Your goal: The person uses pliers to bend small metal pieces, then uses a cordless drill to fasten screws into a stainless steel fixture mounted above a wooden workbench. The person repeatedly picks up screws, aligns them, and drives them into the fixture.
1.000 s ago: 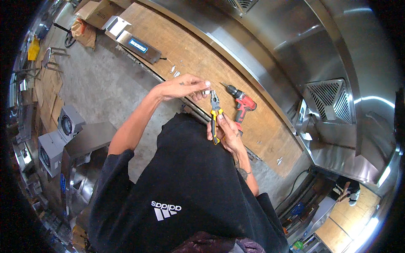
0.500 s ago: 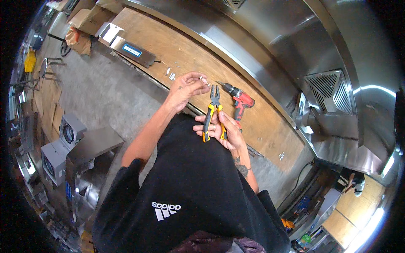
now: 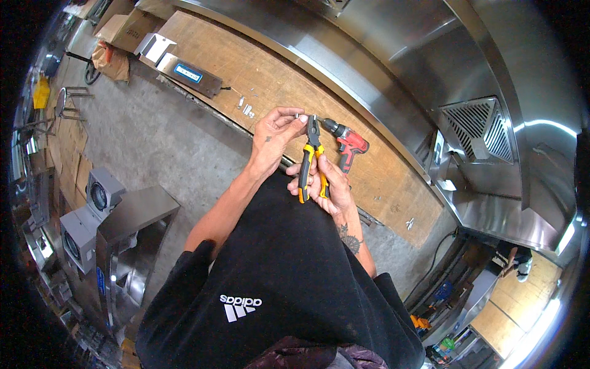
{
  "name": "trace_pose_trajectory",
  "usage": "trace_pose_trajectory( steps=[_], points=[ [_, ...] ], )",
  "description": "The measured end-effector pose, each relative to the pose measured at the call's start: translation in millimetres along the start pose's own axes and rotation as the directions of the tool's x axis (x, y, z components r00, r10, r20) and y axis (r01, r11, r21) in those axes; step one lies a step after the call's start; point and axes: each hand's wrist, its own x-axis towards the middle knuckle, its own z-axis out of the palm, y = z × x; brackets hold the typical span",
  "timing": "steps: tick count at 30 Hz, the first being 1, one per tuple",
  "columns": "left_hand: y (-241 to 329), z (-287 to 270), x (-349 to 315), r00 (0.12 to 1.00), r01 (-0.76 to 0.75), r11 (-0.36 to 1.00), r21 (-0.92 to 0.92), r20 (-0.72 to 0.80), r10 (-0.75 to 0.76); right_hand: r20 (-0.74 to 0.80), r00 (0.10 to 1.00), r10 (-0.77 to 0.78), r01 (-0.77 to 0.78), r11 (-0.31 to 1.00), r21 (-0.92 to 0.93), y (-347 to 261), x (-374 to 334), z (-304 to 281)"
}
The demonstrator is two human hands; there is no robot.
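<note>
My right hand is wrapped round the yellow-and-black handles of a pair of combination pliers, whose jaws point away from me. Beside those jaws, my left hand pinches a small silvery metal piece between thumb and fingers. The piece is too small to name, and whether the jaws grip it I cannot tell. Just right of the pliers a red-and-black cordless drill lies on the wooden board, its bit toward my hands. Several small metal pieces lie on the board left of my left hand.
The wooden board runs along a large stainless steel hood. A steel box-shaped part lies at its far left. More metal bits lie near its right end. Grey fan-like boxes stand on the floor at left.
My left hand has come right, bringing the small metal piece up to the pliers' jaws. The pliers have tipped slightly upward, and their handles are closer together.
</note>
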Motion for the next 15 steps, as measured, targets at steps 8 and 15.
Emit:
trace_pose_trajectory(
  steps=[8, 15],
  points=[
    [4, -9, 0, 0.988, -0.051, 0.996, 0.070, 0.146, 0.040, -0.110, 0.992, -0.065, 0.063, 0.998, -0.021, 4, 0, 3],
    [38, -26, 22, 0.831, -0.008, 0.698, 0.716, 0.393, -0.393, -0.092, 0.995, -0.044, 0.026, 0.982, -0.188, -2, -10, 1]
  ],
)
